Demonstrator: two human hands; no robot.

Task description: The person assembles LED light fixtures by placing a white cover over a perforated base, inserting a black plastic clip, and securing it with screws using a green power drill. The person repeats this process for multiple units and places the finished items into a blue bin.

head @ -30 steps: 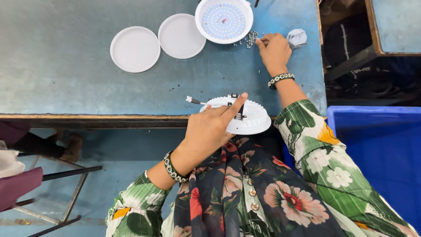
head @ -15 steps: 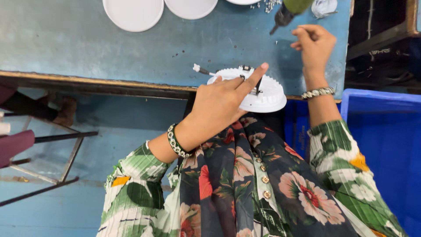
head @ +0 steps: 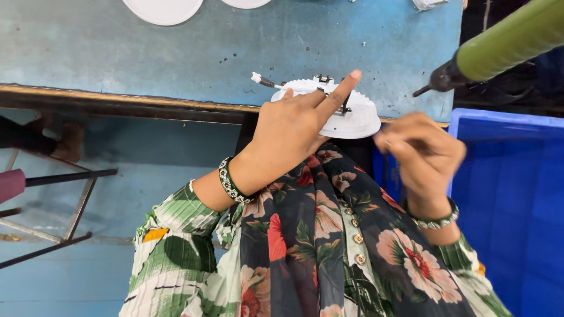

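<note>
My left hand (head: 288,129) lies on a white round ribbed housing (head: 359,120) at the near edge of the blue table (head: 117,64), index finger stretched across its metal clip. A short wire with a white plug (head: 259,80) sticks out of the housing to the left. My right hand (head: 426,155) hovers just right of the housing, off the table edge, blurred, with fingertips pinched together; whatever is between them is hidden. A green-handled power screwdriver (head: 505,41) hangs tip-down at the upper right, above and apart from my right hand.
White round discs (head: 161,9) lie at the table's far edge. A blue plastic crate (head: 517,194) stands to my right, below table height. A metal frame (head: 64,194) stands on the floor at left.
My right hand has drawn back from the far side of the table to beside the housing. The view has tilted down toward my lap, and the green screwdriver now shows larger at upper right.
</note>
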